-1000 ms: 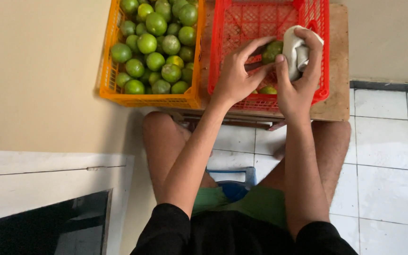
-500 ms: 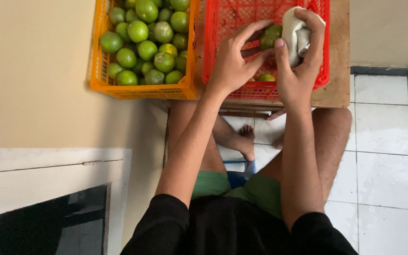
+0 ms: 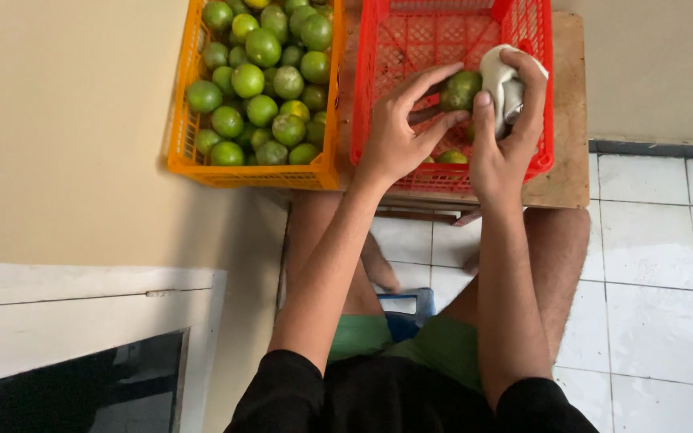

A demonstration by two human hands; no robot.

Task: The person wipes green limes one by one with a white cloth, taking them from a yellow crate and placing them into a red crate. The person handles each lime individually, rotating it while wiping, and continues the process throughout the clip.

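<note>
- Overhead, two crates stand side by side on a wooden board (image 3: 569, 172): one orange crate (image 3: 242, 172) on the person's left, one red crate (image 3: 443, 48) on the right.
- The orange crate is heaped with green limes, roughly twenty in sight; the exact count cannot be told, since they lie stacked over one another.
- The red crate is mostly bare mesh. Two limes show at its near wall, partly hidden behind the hands; one of them (image 3: 451, 157) peeks out between the wrists.
- One lime (image 3: 460, 88) is held above the red crate, touched by both hands.
- Left hand (image 3: 399, 136): fingers spread narrow, thumb and fingertips pinching that lime from the left.
- Right hand (image 3: 505, 136): curled around one white cloth (image 3: 500, 80), which presses against the lime's right side; thumb rests by the fruit.
- Below the board are two bare knees, a white tiled floor (image 3: 659, 265), and a beige wall (image 3: 66, 120) at left.
</note>
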